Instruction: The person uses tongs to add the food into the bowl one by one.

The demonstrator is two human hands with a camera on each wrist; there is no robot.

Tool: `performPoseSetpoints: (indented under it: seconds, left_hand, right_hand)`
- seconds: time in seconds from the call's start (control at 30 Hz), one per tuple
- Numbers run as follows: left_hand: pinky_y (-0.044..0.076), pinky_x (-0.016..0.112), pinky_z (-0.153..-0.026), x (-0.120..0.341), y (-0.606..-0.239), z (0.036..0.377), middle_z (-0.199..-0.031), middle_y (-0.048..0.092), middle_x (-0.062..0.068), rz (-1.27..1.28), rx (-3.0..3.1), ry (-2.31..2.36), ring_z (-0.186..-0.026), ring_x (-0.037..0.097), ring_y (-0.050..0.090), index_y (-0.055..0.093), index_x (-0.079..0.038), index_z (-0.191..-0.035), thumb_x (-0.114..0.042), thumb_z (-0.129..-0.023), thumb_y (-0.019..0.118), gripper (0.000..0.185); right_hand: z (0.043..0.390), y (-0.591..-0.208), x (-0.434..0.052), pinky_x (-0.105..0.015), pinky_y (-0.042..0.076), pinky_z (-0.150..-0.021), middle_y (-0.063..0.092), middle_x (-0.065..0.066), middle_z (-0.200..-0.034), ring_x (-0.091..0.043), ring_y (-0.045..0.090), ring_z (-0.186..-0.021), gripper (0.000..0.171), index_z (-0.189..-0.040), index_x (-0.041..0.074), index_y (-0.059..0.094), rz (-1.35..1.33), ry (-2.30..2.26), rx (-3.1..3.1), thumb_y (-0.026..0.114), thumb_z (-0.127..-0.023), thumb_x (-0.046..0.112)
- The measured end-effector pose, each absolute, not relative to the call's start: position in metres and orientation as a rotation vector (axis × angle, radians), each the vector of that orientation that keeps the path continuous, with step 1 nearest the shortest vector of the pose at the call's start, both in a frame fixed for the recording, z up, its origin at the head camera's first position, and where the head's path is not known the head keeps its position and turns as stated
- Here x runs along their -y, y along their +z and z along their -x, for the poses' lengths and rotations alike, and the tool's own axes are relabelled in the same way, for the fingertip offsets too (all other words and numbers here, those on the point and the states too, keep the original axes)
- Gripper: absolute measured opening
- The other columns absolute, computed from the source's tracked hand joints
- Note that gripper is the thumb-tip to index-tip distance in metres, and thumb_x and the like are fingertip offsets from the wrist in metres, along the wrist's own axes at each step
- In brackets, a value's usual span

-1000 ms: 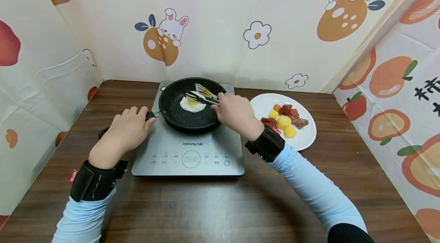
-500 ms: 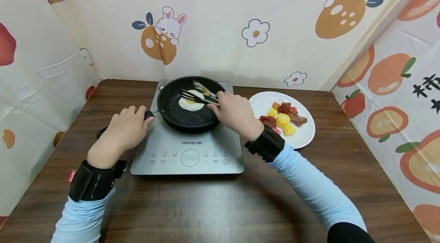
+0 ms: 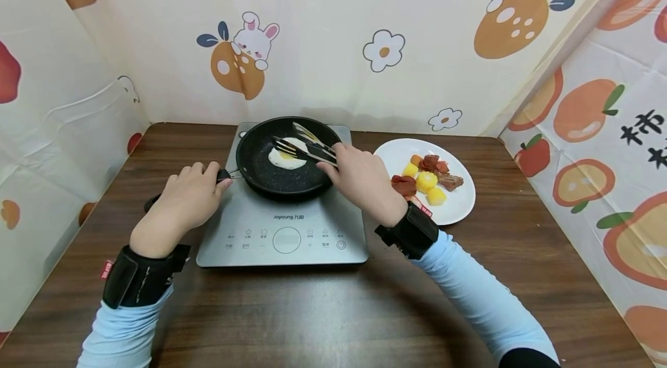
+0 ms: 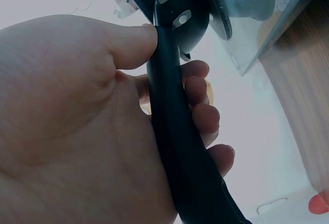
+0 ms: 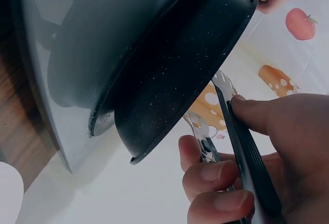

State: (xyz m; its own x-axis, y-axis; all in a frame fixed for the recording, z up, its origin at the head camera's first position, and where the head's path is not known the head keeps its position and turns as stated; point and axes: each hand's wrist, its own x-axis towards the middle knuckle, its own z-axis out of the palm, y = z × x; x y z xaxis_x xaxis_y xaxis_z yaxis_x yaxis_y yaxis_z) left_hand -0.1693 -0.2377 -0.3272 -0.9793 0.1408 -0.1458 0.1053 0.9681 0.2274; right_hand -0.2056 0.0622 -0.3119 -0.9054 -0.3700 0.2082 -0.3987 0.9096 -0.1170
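A black frying pan [image 3: 260, 174] sits on a grey induction cooker [image 3: 281, 235], with a fried egg [image 3: 283, 159] inside it. My left hand [image 3: 190, 197] grips the pan's black handle [image 4: 175, 147]; the thumb and fingers wrap round it in the left wrist view. My right hand [image 3: 359, 180] holds black-and-metal tongs [image 3: 304, 147] by their rear end, with the tips over the egg. In the right wrist view, my fingers [image 5: 216, 178] and thumb squeeze the tongs' two arms [image 5: 247, 152] beside the pan's rim [image 5: 200, 75].
A white plate [image 3: 458, 206] with yellow, orange and brown food pieces stands right of the cooker, close to my right wrist. The brown wooden table [image 3: 312, 322] is fenced by cartoon-printed screens on the left, back and right.
The right hand has shifted slightly right and back with the tongs, whose tips stay over the egg. The left hand keeps its hold on the pan handle.
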Motion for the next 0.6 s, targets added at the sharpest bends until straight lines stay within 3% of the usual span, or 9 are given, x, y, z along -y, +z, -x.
performPoseSetpoints:
  seconds: [0.3, 0.5, 0.6]
  left_hand:
    - [0.036, 0.068, -0.099, 0.238, -0.329, 0.169, -0.132, 0.046, 0.038, -0.186, -2.966, 0.332, -0.122, 0.053, 0.045, 0.037, 0.009, -0.147, -0.034, -0.112, 0.036, 0.056]
    - [0.034, 0.069, -0.102, 0.238, -0.329, 0.17, -0.134, 0.045, 0.038, -0.184, -2.953, 0.335, -0.124, 0.053, 0.043, 0.036, 0.009, -0.148, -0.034, -0.112, 0.035, 0.056]
    - [0.033, 0.07, -0.103, 0.239, -0.329, 0.171, -0.135, 0.044, 0.039, -0.179, -2.946, 0.343, -0.126, 0.054, 0.042, 0.035, 0.009, -0.149, -0.034, -0.112, 0.035, 0.057]
  right_hand:
    - [0.189, -0.312, -0.086, -0.04, 0.048, -0.06, 0.068, -0.008, -0.098, -0.027, 0.065, -0.076, 0.047, -0.123, 0.007, 0.061, -0.461, 0.342, 2.957, 0.056, -0.103, 0.049]
    - [0.181, -0.313, -0.117, -0.035, 0.043, -0.057, 0.065, -0.008, -0.091, -0.024, 0.058, -0.071, 0.045, -0.124, 0.006, 0.06, -0.378, 0.438, 2.967, 0.059, -0.102, 0.046]
    - [0.18, -0.314, -0.138, -0.034, 0.039, -0.054, 0.061, -0.008, -0.082, -0.024, 0.055, -0.067, 0.04, -0.117, 0.004, 0.062, -0.351, 0.43, 2.926, 0.061, -0.102, 0.041]
